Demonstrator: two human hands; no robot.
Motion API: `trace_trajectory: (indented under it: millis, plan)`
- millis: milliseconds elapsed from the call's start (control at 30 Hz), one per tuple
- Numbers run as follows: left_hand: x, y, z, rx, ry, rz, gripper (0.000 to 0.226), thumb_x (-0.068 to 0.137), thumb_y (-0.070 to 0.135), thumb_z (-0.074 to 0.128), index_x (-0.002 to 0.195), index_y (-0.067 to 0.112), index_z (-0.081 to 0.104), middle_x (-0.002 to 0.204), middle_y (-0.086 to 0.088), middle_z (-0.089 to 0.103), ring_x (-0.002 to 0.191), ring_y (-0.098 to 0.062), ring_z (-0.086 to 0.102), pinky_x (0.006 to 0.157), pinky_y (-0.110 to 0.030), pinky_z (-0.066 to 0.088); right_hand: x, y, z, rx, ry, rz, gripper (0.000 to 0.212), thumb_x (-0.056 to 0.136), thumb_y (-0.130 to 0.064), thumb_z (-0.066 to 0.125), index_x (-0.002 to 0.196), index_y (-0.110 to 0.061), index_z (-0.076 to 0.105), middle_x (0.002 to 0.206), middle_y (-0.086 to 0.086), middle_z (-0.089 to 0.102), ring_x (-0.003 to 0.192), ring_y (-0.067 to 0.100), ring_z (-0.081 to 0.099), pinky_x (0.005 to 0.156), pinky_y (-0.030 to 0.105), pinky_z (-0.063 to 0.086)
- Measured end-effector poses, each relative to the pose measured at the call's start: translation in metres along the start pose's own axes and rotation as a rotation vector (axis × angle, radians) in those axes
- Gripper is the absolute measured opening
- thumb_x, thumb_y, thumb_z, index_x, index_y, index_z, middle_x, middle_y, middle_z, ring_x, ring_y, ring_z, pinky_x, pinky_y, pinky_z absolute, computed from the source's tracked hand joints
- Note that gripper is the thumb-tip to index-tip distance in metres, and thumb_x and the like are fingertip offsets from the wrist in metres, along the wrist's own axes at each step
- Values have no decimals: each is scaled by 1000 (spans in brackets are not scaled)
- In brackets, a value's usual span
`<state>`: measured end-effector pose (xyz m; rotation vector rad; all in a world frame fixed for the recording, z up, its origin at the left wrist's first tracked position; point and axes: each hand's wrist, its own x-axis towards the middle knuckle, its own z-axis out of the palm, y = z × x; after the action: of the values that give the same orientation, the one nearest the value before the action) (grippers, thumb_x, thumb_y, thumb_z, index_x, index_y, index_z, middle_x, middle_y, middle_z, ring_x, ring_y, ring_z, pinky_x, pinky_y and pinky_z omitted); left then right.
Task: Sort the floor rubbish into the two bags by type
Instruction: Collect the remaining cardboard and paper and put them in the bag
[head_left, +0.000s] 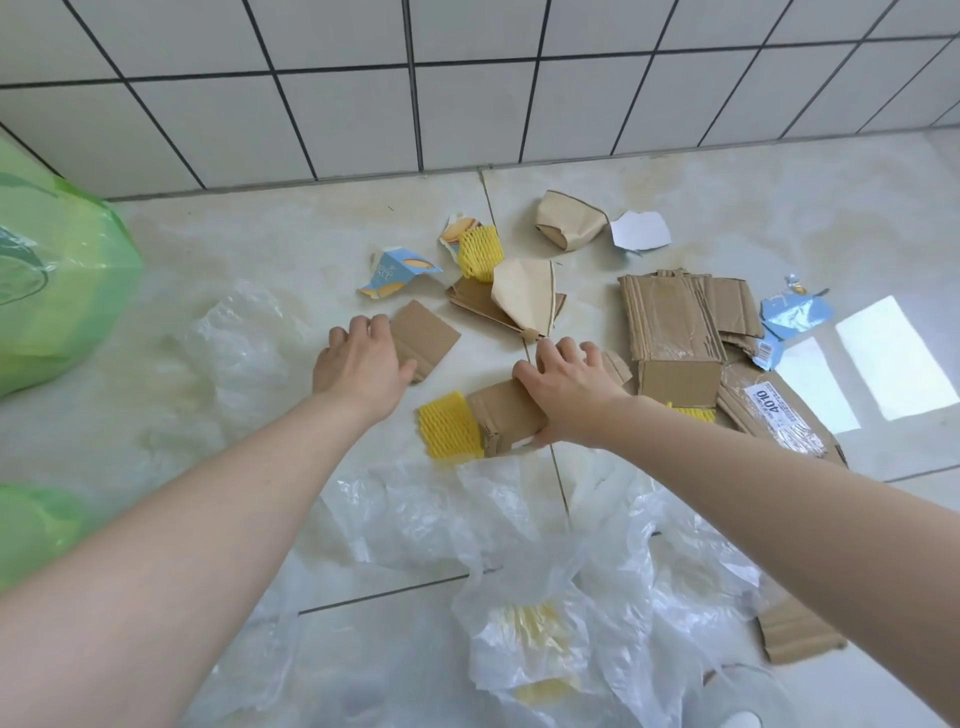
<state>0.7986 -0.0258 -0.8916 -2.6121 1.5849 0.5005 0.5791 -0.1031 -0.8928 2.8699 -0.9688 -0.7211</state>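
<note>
Left hand (363, 358): fingers spread and lightly curled over the near edge of a small cardboard piece (423, 338), resting on it, not lifted. Right hand (563, 387): fingers curled over a folded cardboard piece (506, 423), thumb under its near edge; grip looks begun. That piece's long axis runs left-right, and a yellow foam net (449, 426) touches its left end. More cardboard lies right. Clear plastic bag (545, 597) sits nearest the body, so the carry is likely back toward the person.

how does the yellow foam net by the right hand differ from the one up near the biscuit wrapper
The near net lies flat beside the cardboard piece that the right hand grips; the far net stands bunched, resting on the biscuit wrapper. The near one looks wider. Both are yellow foam mesh.
</note>
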Motion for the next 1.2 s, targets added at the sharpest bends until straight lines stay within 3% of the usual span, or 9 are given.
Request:
trace_trajectory:
  millis: [133, 367, 567, 700, 800, 867, 933, 1067, 1200]
  plan:
    - [14, 21, 1, -56, -46, -52, 61, 92, 42, 52, 137, 8, 30, 137, -15, 42, 125, -37, 37, 94, -44, 38, 1, -5, -1, 34, 39, -2, 74, 71, -53, 72, 125, -15, 38, 126, 12, 43, 112, 33, 41, 98, 54, 31]
    - [19, 27, 19, -12, 51, -59, 57, 86, 35, 65, 128, 7, 38, 129, -13, 45, 120, -34, 41, 92, -41, 41, -2, 1, -9, 230, 149, 0, 66, 73, -53, 70, 119, -16, 39, 111, 5, 50, 99, 27, 48, 73, 35, 31]
    - [26, 32, 7, -335, 59, -187, 71, 70, 17, 79, 130, 11, 42, 130, -13, 48, 121, -33, 41, 92, -37, 41, -7, 2, -14, 369, 185, 33, 69, 71, -58, 70, 116, -15, 41, 109, 3, 52, 96, 27, 53, 73, 36, 39]
    - [20, 32, -2, -696, -12, -251, 33, 79, 13, 72, 111, 17, 61, 105, -6, 65, 89, -22, 57, 63, -27, 42, -7, 3, -29, 733, 203, 115, 64, 75, -60, 66, 111, -13, 41, 105, 4, 52, 90, 25, 53, 71, 35, 42]
    - [11, 18, -2, -904, -67, -268, 10, 79, 18, 74, 85, 15, 67, 87, -4, 67, 80, -24, 59, 55, -25, 42, -2, 8, -46, 1055, 148, 262, 56, 81, -50, 65, 113, -12, 41, 104, 5, 55, 92, 24, 55, 75, 40, 49]
    - [8, 6, -2, -877, -8, -273, 11, 78, 22, 74, 81, 13, 68, 85, -7, 68, 87, -29, 61, 65, -30, 47, 5, 17, -55, 1264, 65, 358, 48, 81, -39, 63, 116, -13, 42, 105, 5, 57, 97, 25, 59, 82, 43, 53]
    - [10, -7, 2, -714, 37, -244, 19, 75, 28, 76, 79, 10, 70, 90, -10, 67, 102, -32, 53, 80, -35, 46, 12, 26, -61, 1421, 40, 426, 44, 81, -34, 63, 115, -14, 43, 102, 4, 58, 93, 23, 62, 75, 37, 54]
    - [11, -20, 13, -508, -82, -212, 32, 70, 40, 80, 86, 14, 70, 115, -7, 54, 118, -29, 37, 89, -27, 29, 35, 39, -69, 1610, 88, 583, 31, 82, -29, 64, 104, -13, 49, 89, 3, 59, 76, 17, 61, 60, 27, 49]
    - [12, -10, 15, -417, -77, -212, 46, 71, 37, 79, 109, 14, 65, 129, -10, 42, 122, -31, 37, 97, -28, 31, 69, 49, -62, 1427, 20, 757, 79, 51, -54, 62, 119, -16, 49, 112, 10, 58, 98, 29, 60, 85, 39, 53]
